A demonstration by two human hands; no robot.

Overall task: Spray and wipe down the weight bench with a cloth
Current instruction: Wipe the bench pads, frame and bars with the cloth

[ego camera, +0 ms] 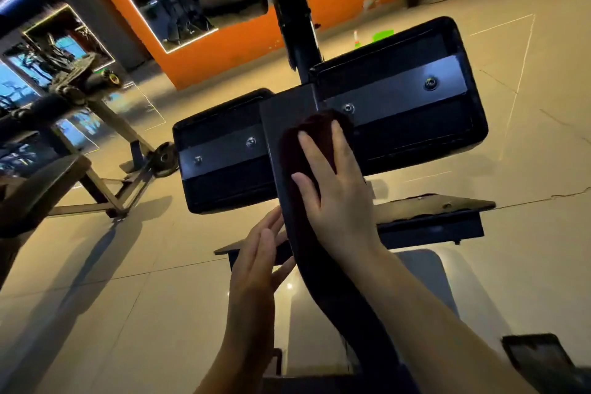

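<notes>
Head view is showing the left hand [259,253] lying flat-fingered against the post [278,150] at 7 o'clock, gripping nothing — it is best kept there as a brace. At centre the right hand [332,189], fingers spread, is pressing the dark cloth [292,150] onto the post between two pads [399,96] — firm, overlapping strokes look wise.
</notes>
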